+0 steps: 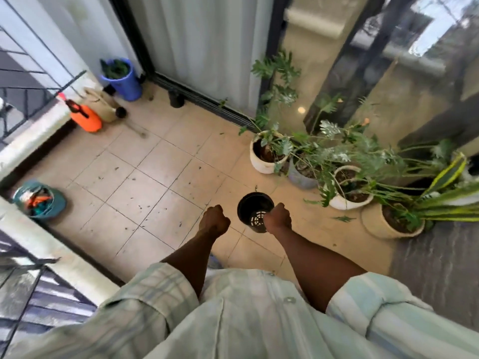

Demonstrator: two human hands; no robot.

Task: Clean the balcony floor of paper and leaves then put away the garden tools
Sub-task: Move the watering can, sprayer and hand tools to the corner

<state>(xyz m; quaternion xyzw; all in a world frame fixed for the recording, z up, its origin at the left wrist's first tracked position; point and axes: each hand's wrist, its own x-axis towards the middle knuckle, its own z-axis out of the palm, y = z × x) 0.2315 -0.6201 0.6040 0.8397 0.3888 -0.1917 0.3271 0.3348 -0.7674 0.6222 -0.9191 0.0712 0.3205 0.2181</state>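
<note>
My right hand [278, 218] grips the rim of an empty black plastic plant pot [252, 208], tilted so its slotted bottom shows. Beside it, my left hand [213, 220] is a closed fist with nothing visible in it. Small dark leaf scraps [141, 206] lie scattered over the beige floor tiles, and a larger green leaf [343, 218] lies near the plants on the right. A teal bucket [58, 203] at the left wall holds garden tools [39, 200] with orange handles.
An orange sprayer [86, 119], a beige watering can [103, 104] and a blue planter [127, 84] stand in the far left corner. A small black pot [176, 98] sits by the sliding door track. Several potted plants, one in a white pot [261, 164], crowd the right side.
</note>
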